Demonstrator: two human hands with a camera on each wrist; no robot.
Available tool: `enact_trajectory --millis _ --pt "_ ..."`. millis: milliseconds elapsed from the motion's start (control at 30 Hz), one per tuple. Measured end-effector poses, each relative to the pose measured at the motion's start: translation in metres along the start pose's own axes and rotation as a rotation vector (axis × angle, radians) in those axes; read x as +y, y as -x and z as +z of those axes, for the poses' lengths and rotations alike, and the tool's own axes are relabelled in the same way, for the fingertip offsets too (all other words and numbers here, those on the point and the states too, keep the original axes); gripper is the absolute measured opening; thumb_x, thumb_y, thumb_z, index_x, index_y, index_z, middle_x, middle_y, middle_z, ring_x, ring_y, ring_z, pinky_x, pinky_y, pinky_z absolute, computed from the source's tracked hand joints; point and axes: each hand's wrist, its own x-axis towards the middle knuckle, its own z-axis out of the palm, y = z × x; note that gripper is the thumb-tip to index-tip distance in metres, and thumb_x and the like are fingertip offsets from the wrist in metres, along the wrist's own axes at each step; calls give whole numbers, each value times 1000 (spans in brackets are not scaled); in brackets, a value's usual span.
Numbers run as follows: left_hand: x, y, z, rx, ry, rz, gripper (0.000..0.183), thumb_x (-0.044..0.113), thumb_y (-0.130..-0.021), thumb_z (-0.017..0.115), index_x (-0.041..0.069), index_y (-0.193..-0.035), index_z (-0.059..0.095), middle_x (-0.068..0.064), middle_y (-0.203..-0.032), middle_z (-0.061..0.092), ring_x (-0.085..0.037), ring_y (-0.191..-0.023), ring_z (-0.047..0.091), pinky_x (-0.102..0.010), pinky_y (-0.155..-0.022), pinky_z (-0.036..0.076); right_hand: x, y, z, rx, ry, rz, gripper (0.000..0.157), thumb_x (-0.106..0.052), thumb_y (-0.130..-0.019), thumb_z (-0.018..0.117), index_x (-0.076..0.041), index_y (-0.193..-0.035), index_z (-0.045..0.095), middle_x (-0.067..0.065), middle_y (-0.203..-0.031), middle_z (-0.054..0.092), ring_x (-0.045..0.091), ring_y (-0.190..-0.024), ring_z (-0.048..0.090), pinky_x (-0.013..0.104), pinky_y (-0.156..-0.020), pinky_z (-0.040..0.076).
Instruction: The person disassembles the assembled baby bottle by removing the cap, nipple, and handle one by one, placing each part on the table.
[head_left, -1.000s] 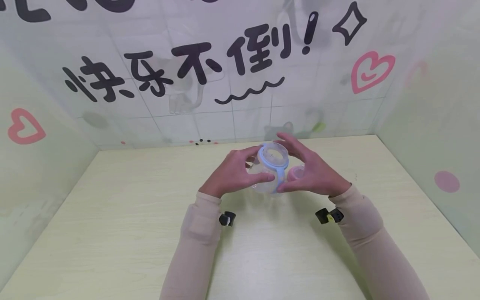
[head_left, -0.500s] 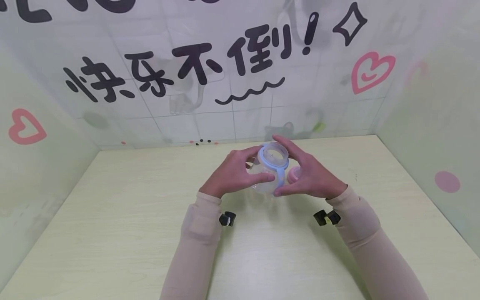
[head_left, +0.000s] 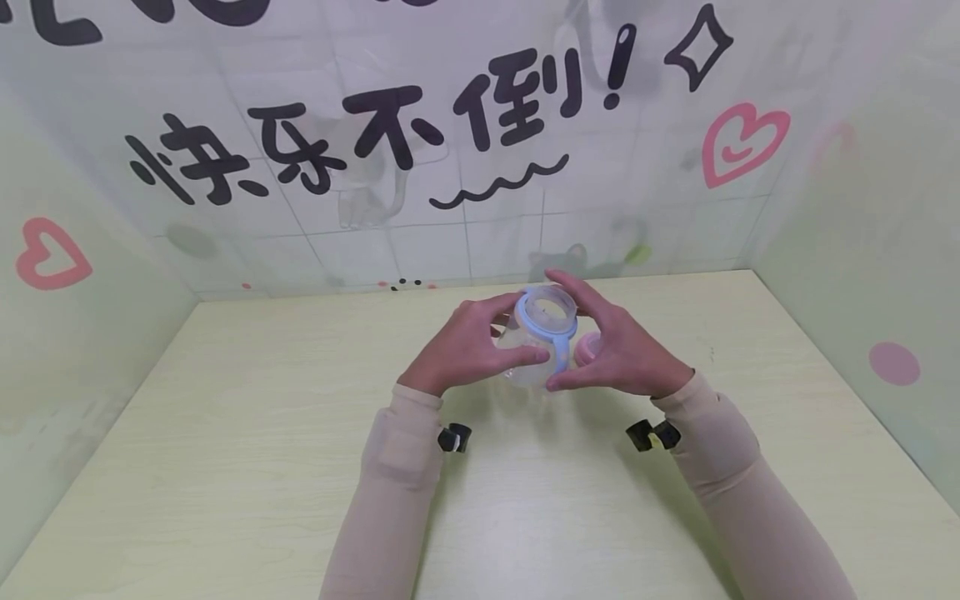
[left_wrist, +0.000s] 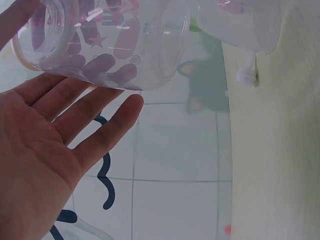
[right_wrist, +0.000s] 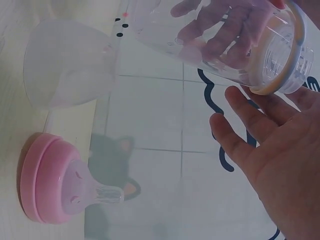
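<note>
My left hand [head_left: 476, 343] holds a clear baby bottle [left_wrist: 160, 45] by its body, tilted and raised above the table, with its open threaded neck toward the head camera. Around the neck sits a light-blue ring with a side handle [head_left: 561, 352]. Thumb and fingers of my right hand [head_left: 628, 346] curve about the ring and handle, the thumb at the handle's lower end. Behind the right hand, a pink collar with a clear teat [right_wrist: 50, 180] stands on the table. Beside it in the right wrist view is a translucent domed cap [right_wrist: 67, 65].
A small white ball on a thin tube [left_wrist: 246, 76] lies on the pale wooden table [head_left: 225, 467], near the cap. Printed wall sheets [head_left: 420, 250] enclose the table at the back and both sides.
My right hand has shifted slightly left, its forefinger and thumb closing in on the ring and handle, then held nearly still. The left hand and bottle have barely moved.
</note>
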Motion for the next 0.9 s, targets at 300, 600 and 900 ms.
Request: enact_trajectory --millis 300,600,900 --pt "1 1 -1 -4 -19 -9 58 41 -82 80 19 -133 62 15 -113 69 -9 -103 65 -32 -87 54 -1 0 0 20 23 5 113 -23 -66 95 -32 -156 27 1 -143 48 26 -122 49 48 -90 48" --pt "1 1 -1 -10 -9 -15 60 41 -82 80 16 -135 61 14 -110 69 -10 -101 65 -36 -88 55 -2 1 -3 37 12 -17 111 -19 -67 94 -32 -155 29 2 -145 48 34 -122 49 46 -85 51" --pt "0 1 0 -23 -12 -35 61 43 -83 79 16 -135 61 13 -108 70 -12 -100 67 -36 -85 55 -6 1 -6 52 -13 -16 110 -15 -67 94 -32 -155 29 3 -146 48 32 -123 48 49 -90 48"
